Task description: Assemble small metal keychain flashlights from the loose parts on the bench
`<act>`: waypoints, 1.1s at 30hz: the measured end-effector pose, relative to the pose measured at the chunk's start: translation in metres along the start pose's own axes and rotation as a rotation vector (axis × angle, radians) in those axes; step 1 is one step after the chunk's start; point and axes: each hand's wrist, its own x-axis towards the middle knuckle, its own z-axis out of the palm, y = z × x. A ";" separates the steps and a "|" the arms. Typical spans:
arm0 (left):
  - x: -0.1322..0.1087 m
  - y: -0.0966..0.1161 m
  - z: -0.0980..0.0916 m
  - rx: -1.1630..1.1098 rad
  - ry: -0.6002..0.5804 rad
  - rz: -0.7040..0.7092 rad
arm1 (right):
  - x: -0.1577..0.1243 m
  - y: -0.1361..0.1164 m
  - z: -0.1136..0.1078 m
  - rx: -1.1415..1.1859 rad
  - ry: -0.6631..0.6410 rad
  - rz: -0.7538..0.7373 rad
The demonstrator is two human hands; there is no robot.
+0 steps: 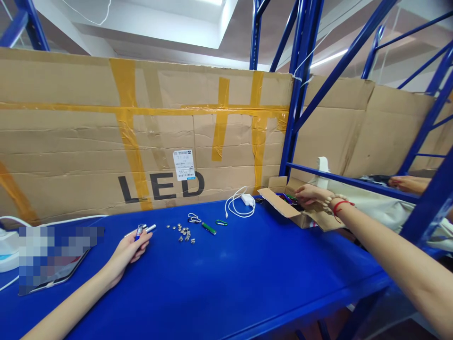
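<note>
My left hand point(131, 246) is closed on a small blue and silver cylinder point(139, 231), held upright just over the blue table. Beside its fingertips lie silver tubes point(150, 228). Right of them are several small round metal pieces point(184, 231), a silver carabiner point(194, 217), a green cylinder point(208, 228) and a green carabiner point(221, 222). Over at the right, my right hand point(310, 194) reaches into an open cardboard box point(281, 204) with small coloured items point(287, 198) inside. Its fingers are curled together; what they hold, if anything, is unclear.
A white charger point(247, 199) with a coiled cable lies left of the box. A tablet-like device point(67, 271), partly blurred out, lies at the left. Cardboard panels point(159, 137) stand behind the table point(226, 283). Blue rack posts point(295, 99) rise by the box. Another person's hand point(406, 183) shows far right.
</note>
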 end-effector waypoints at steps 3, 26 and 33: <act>0.001 -0.001 0.000 0.024 -0.005 -0.006 | 0.007 -0.001 -0.007 -0.115 -0.018 0.055; -0.001 0.005 0.012 0.030 0.074 -0.065 | 0.015 -0.015 0.022 -0.263 -0.179 0.054; 0.001 0.004 0.010 0.030 0.010 -0.013 | 0.006 -0.028 0.003 -0.093 -0.094 0.084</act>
